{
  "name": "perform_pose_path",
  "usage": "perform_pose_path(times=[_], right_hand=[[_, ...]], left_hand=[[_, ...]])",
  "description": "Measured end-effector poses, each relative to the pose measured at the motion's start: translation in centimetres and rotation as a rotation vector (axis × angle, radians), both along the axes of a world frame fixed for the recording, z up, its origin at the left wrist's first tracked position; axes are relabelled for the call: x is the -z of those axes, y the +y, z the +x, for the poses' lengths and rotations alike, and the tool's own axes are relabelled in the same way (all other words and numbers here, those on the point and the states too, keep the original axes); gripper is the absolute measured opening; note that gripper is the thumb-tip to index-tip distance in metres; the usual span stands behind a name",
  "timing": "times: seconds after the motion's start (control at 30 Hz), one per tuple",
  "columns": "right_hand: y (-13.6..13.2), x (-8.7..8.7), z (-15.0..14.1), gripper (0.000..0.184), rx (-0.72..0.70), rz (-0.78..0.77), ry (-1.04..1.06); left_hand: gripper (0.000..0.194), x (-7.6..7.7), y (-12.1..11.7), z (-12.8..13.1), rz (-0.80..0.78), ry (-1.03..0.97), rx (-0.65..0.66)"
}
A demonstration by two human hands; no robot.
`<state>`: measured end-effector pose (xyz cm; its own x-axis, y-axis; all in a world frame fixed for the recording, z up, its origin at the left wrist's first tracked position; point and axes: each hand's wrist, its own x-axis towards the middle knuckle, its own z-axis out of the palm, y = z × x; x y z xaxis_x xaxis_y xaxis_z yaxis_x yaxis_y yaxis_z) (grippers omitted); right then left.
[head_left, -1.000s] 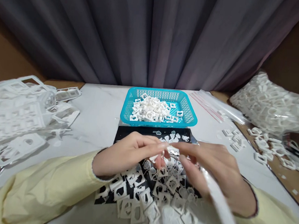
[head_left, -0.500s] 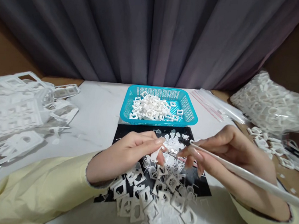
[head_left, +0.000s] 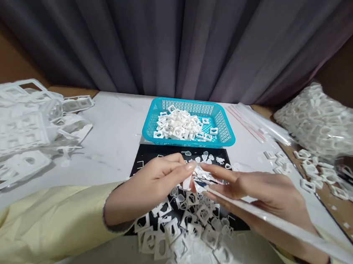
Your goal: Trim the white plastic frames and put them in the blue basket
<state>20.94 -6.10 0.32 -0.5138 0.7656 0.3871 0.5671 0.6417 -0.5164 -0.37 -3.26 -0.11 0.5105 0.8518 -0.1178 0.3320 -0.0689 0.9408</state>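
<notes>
My left hand (head_left: 155, 182) pinches a small white flat piece (head_left: 186, 182) between thumb and fingertips, above the black mat (head_left: 151, 149). Close by on the right, my right hand (head_left: 261, 191) is closed on a long, thin white rod (head_left: 268, 217), which slants across the hand toward the lower right and is smeared by motion. Its tip lies near the left fingertips, where a shiny bit and a dark bit show unclearly. Below both hands spreads a loose pile of white cut-out frames (head_left: 172, 230) and thin offcuts, partly on the mat.
Behind the mat stands a blue basket (head_left: 230, 142) holding small white frames. White sheets with cut-outs (head_left: 9, 131) are heaped at left. On the right lie clear zip bags (head_left: 262, 124), a full bag of white pieces (head_left: 325, 122) and loose frames (head_left: 311, 167). A grey curtain (head_left: 192, 41) hangs behind.
My right hand has moved left and lower, its fingers now by the left fingertips. The rod's tip has come down toward the pinched piece. My left hand has barely moved.
</notes>
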Motion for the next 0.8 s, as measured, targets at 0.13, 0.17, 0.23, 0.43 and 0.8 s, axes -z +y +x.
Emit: perform_pose_path(times=[0.13, 0.17, 0.23, 0.43, 0.8], right_hand=[[-0.2, 0.3, -0.6, 0.016, -0.011, -0.067, 0.062], [-0.3, 0.3, -0.7, 0.015, -0.014, -0.074, 0.045], [-0.2, 0.2, -0.9, 0.008, -0.008, -0.073, -0.004], [-0.2, 0.0, -1.0, 0.009, -0.042, -0.075, 0.010], [-0.1, 1.3, -2.2, 0.031, -0.097, 0.256, -0.073]], left_hand=[[0.040, 0.2, -0.1, 0.0, 0.000, -0.030, -0.005], [0.039, 0.3, -0.1, 0.0, 0.001, -0.031, -0.003], [0.039, 0.4, -0.1, 0.0, 0.003, -0.031, -0.004], [0.039, 0.5, -0.1, 0.0, -0.005, -0.033, -0.008], [0.040, 0.7, 0.1, 0.1, -0.063, -0.008, 0.011]])
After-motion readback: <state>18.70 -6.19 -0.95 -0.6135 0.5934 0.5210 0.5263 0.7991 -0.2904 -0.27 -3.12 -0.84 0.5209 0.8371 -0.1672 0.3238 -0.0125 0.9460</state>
